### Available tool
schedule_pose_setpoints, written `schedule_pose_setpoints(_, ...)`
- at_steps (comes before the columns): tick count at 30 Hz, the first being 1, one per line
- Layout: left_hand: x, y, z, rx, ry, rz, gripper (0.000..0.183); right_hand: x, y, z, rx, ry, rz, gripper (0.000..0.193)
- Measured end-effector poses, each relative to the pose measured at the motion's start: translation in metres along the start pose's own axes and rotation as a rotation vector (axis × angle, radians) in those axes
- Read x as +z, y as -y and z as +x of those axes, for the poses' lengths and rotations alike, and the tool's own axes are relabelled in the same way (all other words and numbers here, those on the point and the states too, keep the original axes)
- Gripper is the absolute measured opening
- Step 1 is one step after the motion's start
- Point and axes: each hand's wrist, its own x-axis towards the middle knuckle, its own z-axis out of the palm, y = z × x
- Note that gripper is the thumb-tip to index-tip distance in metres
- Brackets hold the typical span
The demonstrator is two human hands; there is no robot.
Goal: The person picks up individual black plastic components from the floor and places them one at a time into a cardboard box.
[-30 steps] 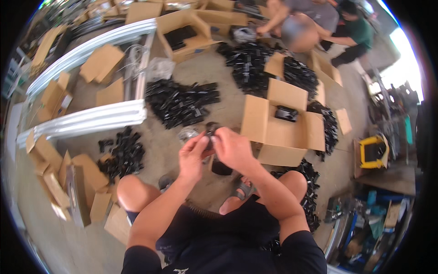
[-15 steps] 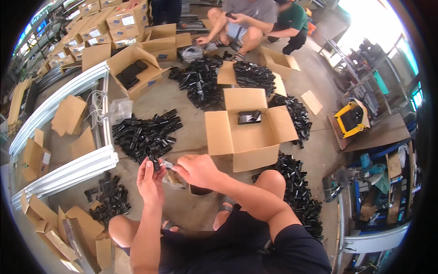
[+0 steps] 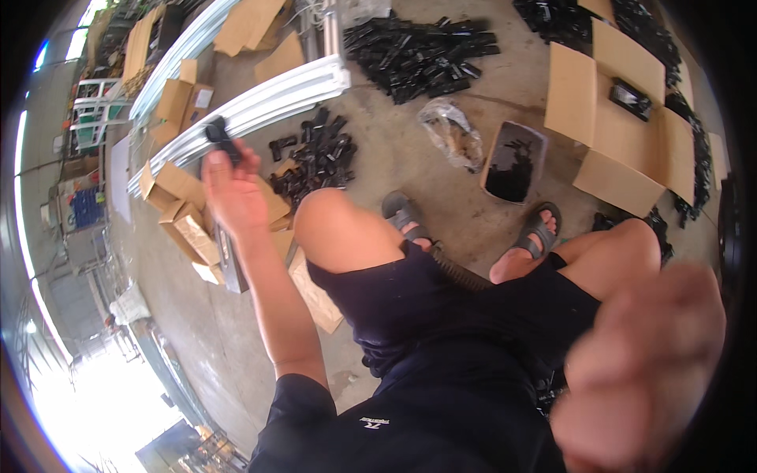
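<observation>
Fitting, black, short (image 3: 221, 139): one piece, in the left hand (image 3: 234, 191), at the person's far left. Left grip: closed, thumb and fingers pinching the near end. Long axis: roughly in line with the fingers, sloping from the hand up and to the left in view; the wider end projects beyond the fingertips, away from the body. Background: silver metal bars (image 3: 272, 94), seen beyond the fitting; height above them cannot be told.

Right hand (image 3: 646, 359): one, blurred, close to the camera at lower right, well apart from the fitting. Right grip: cannot tell whether open or closed, or whether anything is in it. Left hand is by far the nearer to the fitting.

Small pile of black pieces (image 3: 322, 154): on the floor (image 3: 394, 146), just to the right of the left hand in view, beyond the left knee.

Flattened cardboard (image 3: 185, 232): several pieces, beside the left forearm, on its outer side.

Clear plastic bag (image 3: 449, 130) and dark bin (image 3: 530, 135): side by side beyond the sandals (image 3: 538, 230); small black pieces lie in the bin.

Open carton (image 3: 619, 183): right of the bin, flaps spread.
</observation>
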Motion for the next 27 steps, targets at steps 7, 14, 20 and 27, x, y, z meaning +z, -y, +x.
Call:
schedule_pose_setpoints(7,-0.151,0.168,-0.017,-0.501,-0.37,-0.184,0.028,-0.067,-0.033,-0.034,-0.156,0.281,0.196,0.021)
schedule_pose_setpoints(14,-0.183,0.209,0.003,-0.273,-0.386,0.659,0.038,-0.017,-0.096,-0.04,0.429,-0.212,-0.032,0.012)
schedule_pose_setpoints(20,-0.081,0.111,0.044,-0.365,-0.014,0.191,0.049,-0.109,-0.259,-0.095,0.881,-0.298,-0.038,0.02)
schedule_pose_setpoints(27,0.094,0.006,-0.011,-0.046,0.406,0.439,0.049,-0.123,-0.471,-0.194,1.009,-0.363,-0.566,0.033)
